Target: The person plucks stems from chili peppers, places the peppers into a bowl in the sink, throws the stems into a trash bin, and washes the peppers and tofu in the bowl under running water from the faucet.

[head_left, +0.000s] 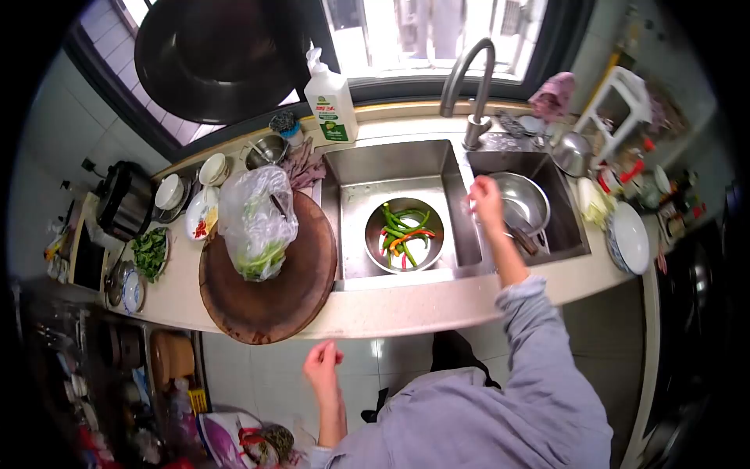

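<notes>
Holding left hand (322, 366) half-curled near chopping board (308, 266) at eleven o'clock, right hand (486, 202) loosely bent between peppers (403, 231) at eight and pot (525, 205) at three. Cannot tell either grip.

pump bottle (331, 98) | label (331, 117) | red lettering, too small to read

Bag (258, 223) on board (311, 277), peppers (400, 232) in bowl (432, 248), pan (522, 197) in right basin (565, 228)
</notes>
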The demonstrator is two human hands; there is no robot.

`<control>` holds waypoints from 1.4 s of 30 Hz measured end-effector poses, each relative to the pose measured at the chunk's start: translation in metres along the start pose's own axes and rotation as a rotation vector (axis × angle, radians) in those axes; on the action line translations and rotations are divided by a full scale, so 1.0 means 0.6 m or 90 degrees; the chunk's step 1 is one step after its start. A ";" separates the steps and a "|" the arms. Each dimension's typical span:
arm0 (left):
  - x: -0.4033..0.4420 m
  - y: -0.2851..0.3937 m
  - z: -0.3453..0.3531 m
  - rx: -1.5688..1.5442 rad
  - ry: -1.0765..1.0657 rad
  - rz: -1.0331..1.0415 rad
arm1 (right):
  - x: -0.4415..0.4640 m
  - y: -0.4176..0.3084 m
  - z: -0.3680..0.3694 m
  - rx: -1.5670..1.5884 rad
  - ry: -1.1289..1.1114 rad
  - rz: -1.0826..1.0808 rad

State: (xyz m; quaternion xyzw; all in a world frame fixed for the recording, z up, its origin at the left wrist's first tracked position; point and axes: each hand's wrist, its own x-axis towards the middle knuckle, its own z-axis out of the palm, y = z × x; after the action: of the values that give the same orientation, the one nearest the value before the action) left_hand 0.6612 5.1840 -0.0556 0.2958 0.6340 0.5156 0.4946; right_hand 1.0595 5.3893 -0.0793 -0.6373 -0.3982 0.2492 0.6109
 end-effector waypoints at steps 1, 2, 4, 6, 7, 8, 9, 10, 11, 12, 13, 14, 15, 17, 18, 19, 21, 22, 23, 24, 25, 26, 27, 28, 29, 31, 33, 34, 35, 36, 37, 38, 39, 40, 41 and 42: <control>0.016 0.015 0.048 -0.012 -0.027 0.007 | 0.083 0.011 -0.010 -0.058 -0.010 0.005; 0.033 0.026 0.095 0.004 -0.042 -0.003 | 0.149 0.025 -0.020 -0.062 0.016 0.062; 0.064 0.047 0.177 0.037 -0.069 -0.024 | 0.309 0.092 -0.044 -0.235 0.081 -0.013; 0.094 0.045 0.240 0.034 -0.102 -0.025 | 0.436 0.141 -0.059 -0.140 0.077 -0.042; 0.111 0.031 0.259 0.039 -0.154 -0.007 | 0.535 0.231 -0.069 -0.260 0.057 -0.084; 0.121 0.028 0.282 0.061 -0.159 -0.025 | 0.515 0.161 -0.066 -0.191 -0.044 0.002; 0.131 0.027 0.304 0.040 -0.156 -0.025 | 0.503 0.121 -0.049 -0.247 -0.107 0.084; 0.139 0.022 0.317 0.061 -0.169 -0.021 | 0.554 0.187 -0.045 -0.245 -0.149 0.135; 0.148 0.025 0.333 0.089 -0.171 -0.012 | 0.540 0.139 -0.027 -0.475 -0.166 0.063; 0.156 0.032 0.349 0.117 -0.176 -0.007 | 0.508 0.073 -0.015 -0.706 -0.176 -0.016; 0.164 0.041 0.362 0.089 -0.184 -0.029 | 0.505 0.079 -0.005 -0.622 -0.170 -0.056; 0.179 0.038 0.369 0.082 -0.177 -0.020 | 0.501 0.093 -0.007 -0.544 -0.158 -0.092; 0.195 0.028 0.379 0.073 -0.182 -0.015 | 0.519 0.141 -0.026 -0.481 -0.119 0.008; 0.216 0.025 0.416 0.009 -0.201 -0.050 | 0.560 0.265 -0.051 -0.409 0.040 0.092; 0.232 0.032 0.435 -0.036 -0.208 -0.083 | 0.525 0.221 -0.033 -0.404 0.089 0.151; 0.251 0.032 0.453 -0.055 -0.234 -0.090 | 0.497 0.190 -0.023 -0.300 0.093 0.104; 0.277 0.040 0.501 -0.081 -0.263 -0.165 | 0.400 0.094 -0.001 -0.235 0.256 -0.078; 0.290 0.034 0.527 -0.097 -0.275 -0.195 | 0.316 0.002 0.024 -0.007 0.213 0.020; 0.294 0.046 0.553 -0.115 -0.284 -0.246 | 0.240 -0.036 0.051 0.103 0.138 -0.026; 0.295 0.058 0.576 -0.130 -0.290 -0.299 | 0.182 -0.014 0.067 0.149 0.011 0.001; 0.297 0.056 0.597 -0.183 -0.279 -0.341 | 0.113 -0.050 0.090 0.125 -0.124 0.122; 0.310 0.026 0.618 -0.251 -0.265 -0.362 | 0.062 -0.007 0.114 0.171 -0.220 0.140; 0.318 0.002 0.624 -0.316 -0.272 -0.325 | 0.053 0.008 0.124 0.176 -0.247 0.138; 0.318 -0.003 0.626 -0.380 -0.277 -0.287 | 0.047 0.019 0.131 0.181 -0.273 0.137; 0.314 -0.008 0.632 -0.403 -0.268 -0.306 | 0.042 0.028 0.136 0.187 -0.299 0.137; 0.304 -0.006 0.638 -0.445 -0.250 -0.338 | 0.040 0.029 0.145 0.205 -0.349 0.136; 0.305 0.012 0.624 -0.354 -0.280 -0.391 | 0.046 0.006 0.153 0.175 -0.328 0.260; 0.308 0.022 0.620 -0.312 -0.294 -0.414 | 0.031 -0.009 0.166 0.219 -0.296 0.347; 0.320 -0.006 0.616 -0.350 -0.280 -0.385 | 0.008 -0.010 0.173 0.112 -0.329 0.173; 0.332 -0.035 0.612 -0.388 -0.267 -0.356 | 0.002 -0.004 0.170 0.097 -0.335 0.140; 0.345 -0.066 0.609 -0.427 -0.256 -0.327 | -0.004 0.002 0.167 0.082 -0.340 0.106; 0.326 -0.047 0.603 -0.413 -0.271 -0.322 | -0.010 0.008 0.164 0.067 -0.344 0.073; 0.308 -0.028 0.597 -0.400 -0.286 -0.317 | 0.001 0.075 0.156 0.112 -0.330 0.123; 0.269 0.017 0.585 -0.362 -0.333 -0.358 | 0.013 0.099 0.168 0.174 -0.305 0.320; 0.253 0.006 0.587 -0.312 -0.280 -0.309 | 0.026 0.103 0.182 0.239 -0.238 0.514; 0.269 -0.005 0.582 -0.293 -0.261 -0.347 | 0.007 0.104 0.185 0.247 -0.260 0.467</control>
State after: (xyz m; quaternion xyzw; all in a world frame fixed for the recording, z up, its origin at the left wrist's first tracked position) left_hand 0.9327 5.4523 -0.1031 0.0954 0.4459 0.4244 0.7823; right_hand 0.9855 5.4609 -0.1540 -0.5475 -0.2045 0.6396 0.4993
